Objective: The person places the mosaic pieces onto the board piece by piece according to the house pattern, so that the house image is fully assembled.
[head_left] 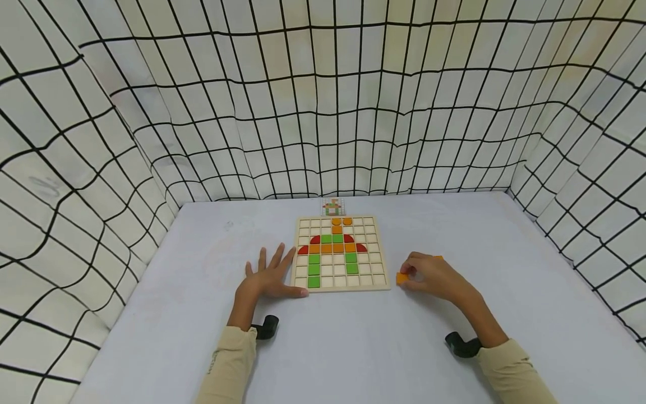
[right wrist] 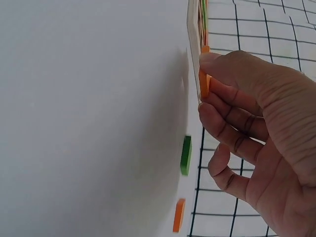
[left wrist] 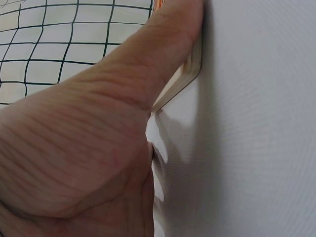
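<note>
A wooden grid board (head_left: 384, 275) lies on the table, with orange, green and red tiles forming a figure in its cells. My left hand (head_left: 270, 279) rests spread at the board's left side, its thumb against the near left corner. Just right of the board, my right hand (head_left: 435, 276) pinches an orange square tile (head_left: 401, 278) between thumb and fingers. The right wrist view shows this tile (right wrist: 203, 74) held on edge. On the table beyond that hand are a green tile (right wrist: 185, 155) and another orange tile (right wrist: 179, 216).
A small picture card (head_left: 333, 206) lies behind the board's far edge, showing a similar coloured figure. White walls covered by a black net (head_left: 360, 112) enclose the back and sides of the white table (head_left: 353, 348).
</note>
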The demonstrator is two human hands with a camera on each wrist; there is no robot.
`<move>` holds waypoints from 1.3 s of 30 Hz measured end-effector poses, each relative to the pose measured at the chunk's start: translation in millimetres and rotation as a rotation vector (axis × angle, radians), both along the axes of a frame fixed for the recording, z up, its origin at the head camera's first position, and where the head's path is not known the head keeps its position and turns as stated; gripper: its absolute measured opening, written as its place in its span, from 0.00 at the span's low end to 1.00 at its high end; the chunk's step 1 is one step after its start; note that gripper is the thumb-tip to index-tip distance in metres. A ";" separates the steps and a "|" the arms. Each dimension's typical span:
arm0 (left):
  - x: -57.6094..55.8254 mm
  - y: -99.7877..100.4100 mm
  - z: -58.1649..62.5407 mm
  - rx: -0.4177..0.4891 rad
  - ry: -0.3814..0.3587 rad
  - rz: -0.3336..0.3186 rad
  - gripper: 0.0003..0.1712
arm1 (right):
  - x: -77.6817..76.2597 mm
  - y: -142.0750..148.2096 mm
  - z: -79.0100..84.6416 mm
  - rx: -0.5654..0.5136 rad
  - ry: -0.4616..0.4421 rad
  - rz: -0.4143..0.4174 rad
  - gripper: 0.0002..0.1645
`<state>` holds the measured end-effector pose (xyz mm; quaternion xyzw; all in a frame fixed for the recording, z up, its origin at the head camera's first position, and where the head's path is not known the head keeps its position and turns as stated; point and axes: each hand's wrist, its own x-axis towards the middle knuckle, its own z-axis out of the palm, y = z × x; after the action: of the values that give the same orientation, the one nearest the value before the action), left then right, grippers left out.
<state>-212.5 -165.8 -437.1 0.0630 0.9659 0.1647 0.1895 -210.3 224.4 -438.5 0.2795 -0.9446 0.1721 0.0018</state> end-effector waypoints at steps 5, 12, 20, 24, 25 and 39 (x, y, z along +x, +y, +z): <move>0.3 -1.2 -0.4 -0.004 -0.003 0.003 0.67 | -2.2 -21.8 2.8 0.008 -0.019 0.023 0.11; 0.2 -1.4 -0.5 -0.004 -0.012 0.006 0.68 | -7.2 -58.5 5.1 0.025 -0.014 0.082 0.13; 0.2 -2.1 -1.4 0.013 -0.015 0.006 0.68 | -10.6 -100.4 4.1 0.012 -0.041 0.118 0.14; 1.8 -1.7 -1.7 0.008 -0.023 0.006 0.67 | -10.9 -117.6 0.5 0.036 -0.026 0.124 0.15; 2.2 -1.5 -1.3 0.008 -0.023 0.008 0.67 | -11.2 -121.7 -0.1 0.044 -0.021 0.125 0.15; 0.6 -1.1 1.3 0.013 -0.011 0.010 0.67 | -12.9 -155.1 -0.1 0.090 0.008 0.134 0.15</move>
<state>-211.9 -166.8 -435.8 0.0582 0.9641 0.1721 0.1937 -223.1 69.3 -438.6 0.3425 -0.9306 0.1280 -0.0186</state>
